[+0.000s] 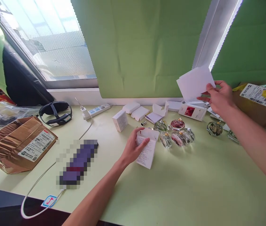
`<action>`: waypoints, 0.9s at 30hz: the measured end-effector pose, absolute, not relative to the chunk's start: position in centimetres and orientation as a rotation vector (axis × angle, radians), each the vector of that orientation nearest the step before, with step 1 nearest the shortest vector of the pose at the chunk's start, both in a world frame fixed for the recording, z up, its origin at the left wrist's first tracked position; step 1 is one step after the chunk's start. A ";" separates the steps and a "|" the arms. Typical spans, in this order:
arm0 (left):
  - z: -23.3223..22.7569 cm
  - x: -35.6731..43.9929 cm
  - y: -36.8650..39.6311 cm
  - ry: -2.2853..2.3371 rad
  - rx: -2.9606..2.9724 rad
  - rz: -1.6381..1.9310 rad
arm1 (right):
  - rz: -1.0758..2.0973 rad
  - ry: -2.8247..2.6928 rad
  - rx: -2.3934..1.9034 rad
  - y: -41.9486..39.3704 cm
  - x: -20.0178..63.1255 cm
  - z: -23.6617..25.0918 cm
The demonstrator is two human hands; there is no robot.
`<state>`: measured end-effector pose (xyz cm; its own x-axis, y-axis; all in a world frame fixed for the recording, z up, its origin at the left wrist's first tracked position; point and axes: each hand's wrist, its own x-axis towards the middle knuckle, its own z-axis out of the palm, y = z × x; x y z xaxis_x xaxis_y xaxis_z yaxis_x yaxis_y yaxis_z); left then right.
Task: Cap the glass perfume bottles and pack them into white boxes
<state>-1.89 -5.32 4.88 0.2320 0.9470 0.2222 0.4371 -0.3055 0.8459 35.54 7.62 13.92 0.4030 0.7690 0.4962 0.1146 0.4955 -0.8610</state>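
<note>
My left hand (pixel 133 147) grips a small white printed carton (pixel 147 150) with its top flap open, resting on the pale green table (pixel 182 188). My right hand (pixel 218 95) is raised at the right and pinches a flat white card (pixel 194 82) above a white box with a red picture (pixel 192 111). Between the hands stands a cluster of small round glass perfume bottles (pixel 176 133) with gold necks. Two more bottles (pixel 214 128) sit under my right forearm.
Several small white boxes (pixel 120 120) and open cartons (pixel 157 113) lie along the back. A brown parcel (pixel 20 142) sits at the left, another brown box (pixel 262 103) at the right. A power strip (pixel 97 110), a white cable (pixel 39 179), a black headset (pixel 55 113) and a blurred dark object (pixel 77 163) are left of centre.
</note>
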 end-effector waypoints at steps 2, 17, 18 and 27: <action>5.1 -1.7 -5.6 1.196 1.818 0.859 | 0.553 -1.045 -0.964 5.1 35.0 15.0; 5.2 -1.6 -5.9 1.176 1.665 1.031 | 1.268 -1.485 -0.741 -8.6 26.0 5.9; 5.4 -1.6 -6.0 1.135 1.625 1.000 | 1.251 -1.519 -0.775 -8.6 26.0 5.4; 5.4 -1.2 -6.9 0.831 1.572 0.852 | 1.113 -1.445 -0.955 -9.9 24.8 5.6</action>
